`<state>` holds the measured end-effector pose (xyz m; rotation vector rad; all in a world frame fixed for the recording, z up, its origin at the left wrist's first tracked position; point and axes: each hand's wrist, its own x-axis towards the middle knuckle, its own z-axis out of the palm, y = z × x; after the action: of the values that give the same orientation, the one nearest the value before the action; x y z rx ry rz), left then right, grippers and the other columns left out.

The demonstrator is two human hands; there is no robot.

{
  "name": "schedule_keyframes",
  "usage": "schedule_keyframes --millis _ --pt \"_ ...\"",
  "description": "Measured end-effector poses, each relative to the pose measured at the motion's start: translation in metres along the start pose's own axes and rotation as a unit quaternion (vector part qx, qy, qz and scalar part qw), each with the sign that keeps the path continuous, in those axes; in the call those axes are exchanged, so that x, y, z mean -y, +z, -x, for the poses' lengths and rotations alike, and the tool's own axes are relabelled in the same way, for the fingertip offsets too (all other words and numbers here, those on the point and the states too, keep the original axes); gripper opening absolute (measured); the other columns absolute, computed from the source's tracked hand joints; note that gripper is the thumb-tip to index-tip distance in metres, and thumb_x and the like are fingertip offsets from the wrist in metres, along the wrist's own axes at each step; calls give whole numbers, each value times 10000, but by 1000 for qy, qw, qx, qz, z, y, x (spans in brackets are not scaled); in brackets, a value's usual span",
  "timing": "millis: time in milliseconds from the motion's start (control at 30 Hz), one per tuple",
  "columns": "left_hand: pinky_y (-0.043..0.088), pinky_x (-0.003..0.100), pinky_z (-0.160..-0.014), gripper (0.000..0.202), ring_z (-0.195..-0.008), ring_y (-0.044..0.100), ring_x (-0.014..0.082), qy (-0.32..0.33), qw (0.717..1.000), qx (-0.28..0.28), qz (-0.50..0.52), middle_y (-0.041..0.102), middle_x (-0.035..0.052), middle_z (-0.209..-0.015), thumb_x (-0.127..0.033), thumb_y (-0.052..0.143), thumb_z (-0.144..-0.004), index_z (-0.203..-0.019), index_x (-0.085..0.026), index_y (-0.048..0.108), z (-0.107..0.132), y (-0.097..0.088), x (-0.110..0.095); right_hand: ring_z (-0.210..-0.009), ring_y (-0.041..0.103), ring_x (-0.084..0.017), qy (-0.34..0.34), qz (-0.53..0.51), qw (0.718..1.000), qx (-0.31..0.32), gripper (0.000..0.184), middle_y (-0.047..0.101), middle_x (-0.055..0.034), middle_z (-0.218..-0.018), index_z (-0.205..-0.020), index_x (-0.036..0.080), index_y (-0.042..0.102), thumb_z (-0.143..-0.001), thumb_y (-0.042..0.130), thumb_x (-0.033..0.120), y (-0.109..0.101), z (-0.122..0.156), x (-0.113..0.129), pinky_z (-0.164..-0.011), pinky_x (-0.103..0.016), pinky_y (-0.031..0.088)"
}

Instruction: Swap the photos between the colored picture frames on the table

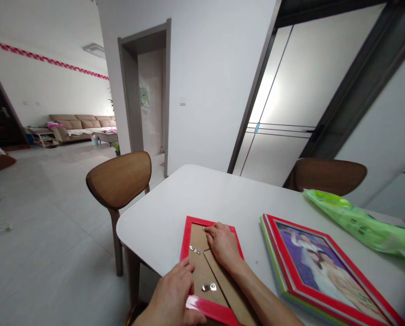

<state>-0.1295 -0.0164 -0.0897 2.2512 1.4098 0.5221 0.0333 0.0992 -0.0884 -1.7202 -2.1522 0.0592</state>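
A red picture frame lies face down on the white table, its brown backing board showing with a fold-out stand strip along it. My left hand grips the near left edge of the frame, fingers over the red border. At the far end my right hand rests on the backing, fingertips pinched at a small metal clip that they partly cover. Two more metal pieces sit on the board: a hanger clip at the left and another clip nearer me.
To the right lies a stack of frames, topped by a red frame with a photo. Behind it is a green plastic bag. A wooden chair stands at the table's left corner, another chair beyond the far edge. The white table has rounded corners.
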Motion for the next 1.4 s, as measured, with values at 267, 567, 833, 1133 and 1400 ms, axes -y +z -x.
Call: schedule_keyframes --millis 267,567,833,1133,1400 --pt "289 325 -975 469 -1181 332 233 0 1000 -7 -2 464 98 -1223 -325 779 -440 -822 -157 565 -1 1 -1 -877 469 -186 -57 -25 998 2 218 569 -50 -925 -828 226 621 -755 459 352 -10 20 25 -744 -274 311" --pt "286 343 -976 507 -1179 333 247 1 1000 -12 -3 462 115 -1222 -328 773 -448 -871 -145 561 -1 3 0 -784 492 -167 -60 -51 997 5 217 582 -61 -817 -707 182 598 -777 416 277 -11 22 36 -698 -263 330" --pt "292 353 -966 387 -1181 326 255 3 999 -24 23 474 116 -1210 -300 763 -467 -769 -162 563 -2 7 -3 -848 502 -210 -23 -38 998 47 323 575 -72 -907 -932 195 585 -677 504 377 -34 61 7 -739 -299 356" --pt "273 360 -973 507 -1184 316 255 -36 979 -88 178 332 167 -1301 -226 625 -615 -1080 -109 461 -9 -5 -19 -918 502 -200 5 -77 994 79 384 575 -94 -949 -994 140 572 -641 460 243 -63 59 -5 -830 -289 351" --pt "466 313 -699 346 -813 595 219 -94 830 -160 526 633 83 -909 -331 482 -709 -978 -113 477 -35 -23 -15 -877 528 -181 -46 -156 987 14 297 587 -61 -953 -944 206 582 -675 487 292 -89 54 28 -788 -286 399"
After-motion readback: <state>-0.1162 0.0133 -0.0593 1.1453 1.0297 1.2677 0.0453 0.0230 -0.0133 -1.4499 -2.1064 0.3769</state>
